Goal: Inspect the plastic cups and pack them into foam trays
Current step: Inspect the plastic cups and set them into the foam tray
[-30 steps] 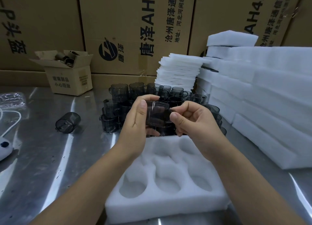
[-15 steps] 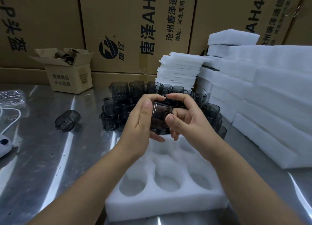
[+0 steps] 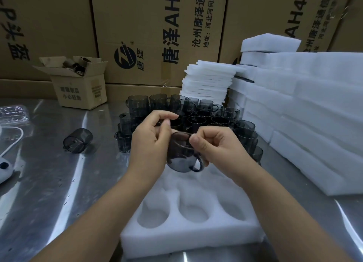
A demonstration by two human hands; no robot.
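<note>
A dark smoky plastic cup (image 3: 181,156) with a handle hangs tilted over the far end of a white foam tray (image 3: 192,236), its base turned toward me. My left hand (image 3: 151,143) grips its left side. My right hand (image 3: 218,149) pinches its rim from the right. The tray's round pockets nearest me hold nothing. Behind my hands stands a cluster of several more dark cups (image 3: 196,114), some stacked.
One dark cup (image 3: 78,140) lies on its side on the steel table at left. A small open cardboard box (image 3: 78,84) sits at back left. Stacks of white foam (image 3: 314,108) fill the right; thin foam sheets (image 3: 210,80) stand behind the cups.
Both hands have lowered the cup and turned it, so its base and handle now point toward me. The camera view has tipped down slightly.
</note>
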